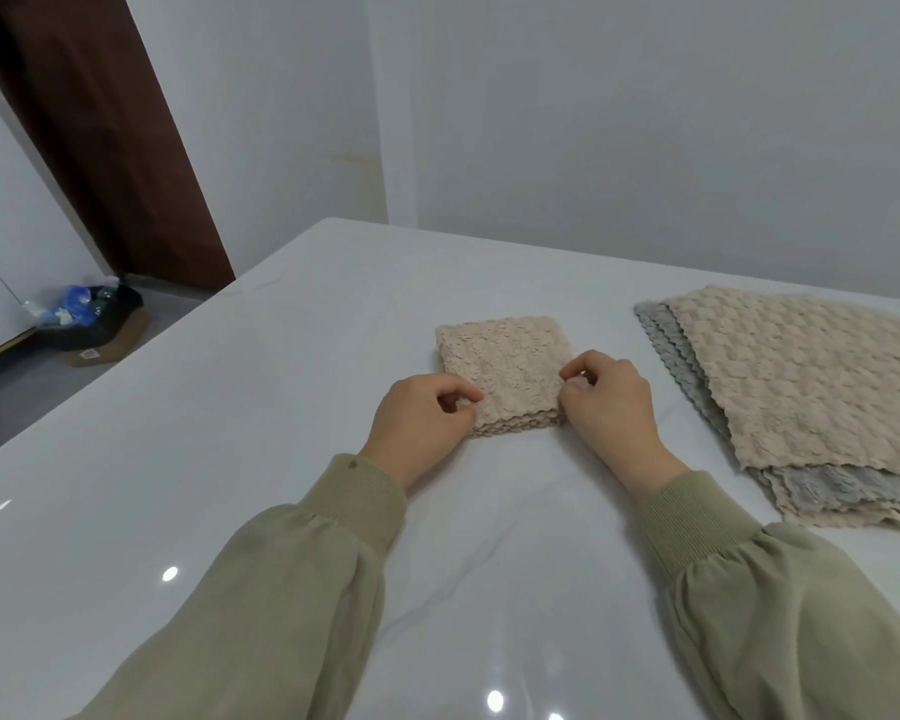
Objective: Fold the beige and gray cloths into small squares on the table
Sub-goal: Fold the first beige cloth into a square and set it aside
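At the centre of the frame, on a glossy white table (pixel 240 387), lies a beige, bumpy-textured cloth folded into a small square (pixel 507 371), its layered edges showing along the near side. The left hand (pixel 422 420) pinches the near left corner of this folded cloth between thumb and curled fingers, closed on the fabric. The right hand (pixel 611 402) pinches the near right corner in the same way, thumb and forefinger closed on the fabric's edge. Both wrists come out of olive-green sleeves with ribbed cuffs (pixel 365 491) that reach in from the lower edge of the frame.

At the right of the frame, well apart from the folded square, a stack of unfolded cloths (pixel 811 402) lies flat on the table: a beige one on top, with gray fuzzy layers (pixel 655 330) peeking out along its left edge and again at its near edge. The stack runs off the right side of the picture.

In the upper left stands a dark brown wooden door (pixel 110 137) against a pale wall. Below it, at the left edge on the gray floor, sits a cardboard box lined with a black bag (pixel 100 324) holding blue and clear rubbish.
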A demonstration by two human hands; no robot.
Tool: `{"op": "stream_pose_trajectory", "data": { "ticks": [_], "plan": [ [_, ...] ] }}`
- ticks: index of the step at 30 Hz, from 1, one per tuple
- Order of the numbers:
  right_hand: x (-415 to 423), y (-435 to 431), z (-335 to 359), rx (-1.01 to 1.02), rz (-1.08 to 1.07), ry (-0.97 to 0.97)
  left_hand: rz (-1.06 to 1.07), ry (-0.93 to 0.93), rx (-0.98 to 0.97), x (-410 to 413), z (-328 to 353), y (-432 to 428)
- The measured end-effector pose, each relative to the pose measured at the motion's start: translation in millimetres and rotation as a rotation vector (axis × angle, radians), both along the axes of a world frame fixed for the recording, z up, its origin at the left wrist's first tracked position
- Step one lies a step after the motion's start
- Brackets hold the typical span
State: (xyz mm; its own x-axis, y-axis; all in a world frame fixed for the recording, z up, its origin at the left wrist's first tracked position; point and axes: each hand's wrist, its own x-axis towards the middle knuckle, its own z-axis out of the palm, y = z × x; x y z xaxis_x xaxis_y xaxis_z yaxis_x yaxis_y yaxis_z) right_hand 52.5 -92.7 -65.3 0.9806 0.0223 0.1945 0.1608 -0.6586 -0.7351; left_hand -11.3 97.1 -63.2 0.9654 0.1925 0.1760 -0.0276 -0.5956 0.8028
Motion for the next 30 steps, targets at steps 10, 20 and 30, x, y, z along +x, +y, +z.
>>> {"op": "stream_pose_trajectory", "data": {
  "ticks": [10,20,30],
  "plan": [
    [21,33,36,-0.225,0.174,-0.445,-0.047,0.013,-0.034,4,-1,5],
    [38,44,0,-0.624,0.394,-0.025,0.164,-0.085,-0.246,40,-2,30],
    [38,43,-1,-0.545,0.385,-0.055,-0.008,0.003,0.031,78,1,39]
  ]
}}
